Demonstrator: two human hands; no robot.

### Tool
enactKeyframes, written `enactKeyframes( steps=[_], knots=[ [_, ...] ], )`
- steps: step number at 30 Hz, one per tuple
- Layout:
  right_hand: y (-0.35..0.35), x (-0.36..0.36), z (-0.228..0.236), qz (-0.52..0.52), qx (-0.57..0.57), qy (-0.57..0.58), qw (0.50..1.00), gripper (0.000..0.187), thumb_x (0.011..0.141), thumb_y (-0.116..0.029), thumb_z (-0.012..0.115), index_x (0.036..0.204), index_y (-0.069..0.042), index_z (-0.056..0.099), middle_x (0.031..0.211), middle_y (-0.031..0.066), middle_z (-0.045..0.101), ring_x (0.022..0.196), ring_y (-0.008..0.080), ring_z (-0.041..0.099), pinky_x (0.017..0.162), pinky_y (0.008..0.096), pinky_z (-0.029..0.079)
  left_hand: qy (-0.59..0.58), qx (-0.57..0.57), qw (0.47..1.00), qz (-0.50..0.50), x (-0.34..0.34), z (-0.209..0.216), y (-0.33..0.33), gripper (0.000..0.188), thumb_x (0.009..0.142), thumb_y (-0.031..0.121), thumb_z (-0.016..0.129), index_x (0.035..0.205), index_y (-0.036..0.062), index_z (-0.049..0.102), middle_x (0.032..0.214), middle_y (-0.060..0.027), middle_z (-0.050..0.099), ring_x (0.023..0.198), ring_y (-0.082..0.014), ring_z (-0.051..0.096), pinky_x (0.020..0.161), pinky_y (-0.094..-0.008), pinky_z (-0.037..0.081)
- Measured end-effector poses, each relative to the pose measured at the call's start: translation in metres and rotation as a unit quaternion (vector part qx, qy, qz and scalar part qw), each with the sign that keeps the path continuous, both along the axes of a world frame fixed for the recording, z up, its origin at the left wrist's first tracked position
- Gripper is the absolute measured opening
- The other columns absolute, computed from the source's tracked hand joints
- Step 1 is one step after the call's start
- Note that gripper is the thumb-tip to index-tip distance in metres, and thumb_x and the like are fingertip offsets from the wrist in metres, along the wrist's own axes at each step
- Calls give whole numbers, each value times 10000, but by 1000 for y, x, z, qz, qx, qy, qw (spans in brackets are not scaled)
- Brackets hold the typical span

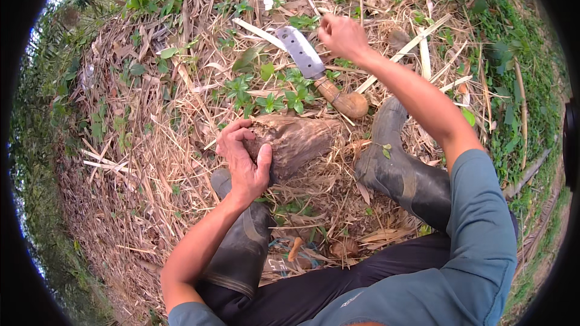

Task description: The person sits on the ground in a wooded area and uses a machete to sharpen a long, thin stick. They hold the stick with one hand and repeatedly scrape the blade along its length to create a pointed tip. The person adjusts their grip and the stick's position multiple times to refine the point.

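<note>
My left hand [244, 160] grips the left end of a rough brown wood block [305, 145], its thumb and fingers spread round the broken end. The block lies on the ground between my boots. Farther forward and to the right, my right hand [343, 36] is closed; whatever its fingers may hold is too small to make out. Just left of that hand lies a broad-bladed chopping knife [302, 54] with small holes in the blade. Its wooden handle [339, 98] ends in a rounded knob and points toward my right boot. Neither hand touches the knife.
My black rubber boots [411, 184] stand on both sides of the block. Pale split strips [417, 39] lie beyond the right boot, among dry leaves and straw [151, 145]. Small green plants [296, 98] grow beside the knife. Green grass and leaves [513, 66] border the right side.
</note>
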State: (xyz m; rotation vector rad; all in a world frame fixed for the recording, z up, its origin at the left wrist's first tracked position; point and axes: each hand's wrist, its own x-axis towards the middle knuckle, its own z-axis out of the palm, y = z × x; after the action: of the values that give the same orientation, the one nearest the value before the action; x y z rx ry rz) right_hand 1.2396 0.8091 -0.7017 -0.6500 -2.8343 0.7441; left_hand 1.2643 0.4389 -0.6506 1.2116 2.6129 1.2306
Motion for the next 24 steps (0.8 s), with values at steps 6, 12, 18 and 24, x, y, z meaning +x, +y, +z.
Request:
enactKeyframes(
  steps=[6, 12, 18, 24],
  knots=[
    [204, -69, -125, -140, 140, -20, 980, 490, 938, -192, 571, 1405, -80, 476, 1407, 158, 564, 1303, 330, 559, 1072, 532, 450, -19, -3, 999, -39, -5, 3, 11, 386, 884, 320, 632, 1061, 55, 414, 1261, -207, 491, 1165, -324, 407, 1044, -480, 280],
    [181, -85, -134, -96, 183, -199, 958, 410, 953, -193, 524, 1356, -144, 582, 1350, 186, 573, 1278, 384, 557, 1059, 567, 405, -29, -17, 999, -23, -3, -3, 1, 397, 917, 359, 606, 1048, 51, 392, 1262, -214, 463, 1193, -314, 386, 1059, -473, 295],
    [179, -68, -93, -78, 185, -171, 965, 337, 999, -244, 505, 1317, -255, 615, 1290, 169, 604, 1218, 366, 592, 997, 549, 429, -15, 4, 1000, -4, -2, 1, 3, 400, 824, 296, 687, 1061, 78, 449, 1256, -173, 519, 1163, -321, 431, 1036, -468, 264],
    [217, -70, -9, -82, -101, 198, 972, 297, 1068, -341, 509, 1285, -165, 608, 999, 64, 705, 908, 179, 664, 816, 367, 525, 25, 5, 999, -32, -2, 4, 12, 397, 839, 248, 663, 1122, 74, 445, 1256, -151, 513, 1162, -321, 436, 1006, -460, 265]
  ],
)
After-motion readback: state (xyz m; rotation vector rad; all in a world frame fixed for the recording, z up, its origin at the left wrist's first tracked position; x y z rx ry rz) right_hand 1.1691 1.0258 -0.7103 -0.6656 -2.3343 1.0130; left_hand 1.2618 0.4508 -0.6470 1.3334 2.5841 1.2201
